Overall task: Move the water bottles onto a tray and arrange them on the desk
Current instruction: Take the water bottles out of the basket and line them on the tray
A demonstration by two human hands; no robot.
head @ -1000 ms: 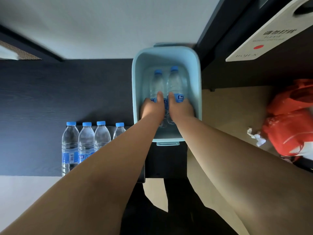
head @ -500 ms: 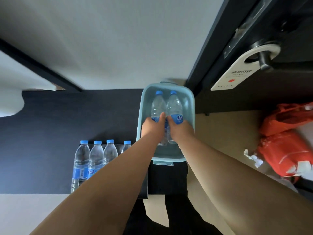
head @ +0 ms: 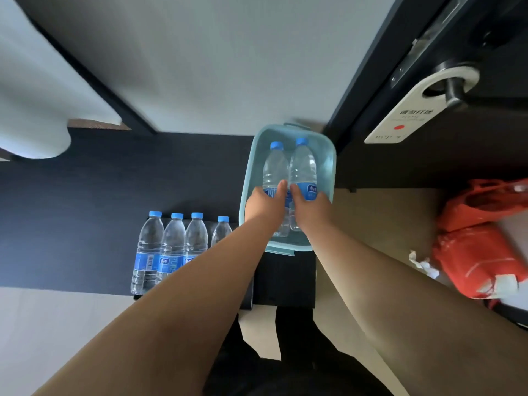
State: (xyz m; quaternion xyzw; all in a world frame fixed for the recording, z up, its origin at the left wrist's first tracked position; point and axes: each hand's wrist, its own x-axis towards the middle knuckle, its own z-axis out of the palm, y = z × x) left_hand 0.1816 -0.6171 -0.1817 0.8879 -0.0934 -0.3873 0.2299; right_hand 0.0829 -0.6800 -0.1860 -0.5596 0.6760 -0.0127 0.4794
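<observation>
- White fabric: upper left, hanging over the far edge of the dark desk.
- Four water bottles: clear, with blue caps and blue labels. They stand upright in a tight row, side by side and touching, on a black tray at the near edge of the desk. The left forearm partly hides the fourth bottle.
- Left hand: reaches into the bin. Its fingers are curled round the label band of the left bottle and its thumb lies along the top.
- Light blue bin: plastic, with a rounded rim, just right of the row. It holds both gripped bottles.
- Left bottle and right bottle: inside the bin, side by side and touching, with their caps pointing away from the person. Whether they rest on the bin floor cannot be told.
- Right hand: its fingers are wrapped round the labelled middle of the right bottle.
- Door hanger: white with a red dot, hooked on a dark door handle at upper right.
- Crumpled paper: white, on the pale floor.
- Red plastic bag: far right, beside the paper.
</observation>
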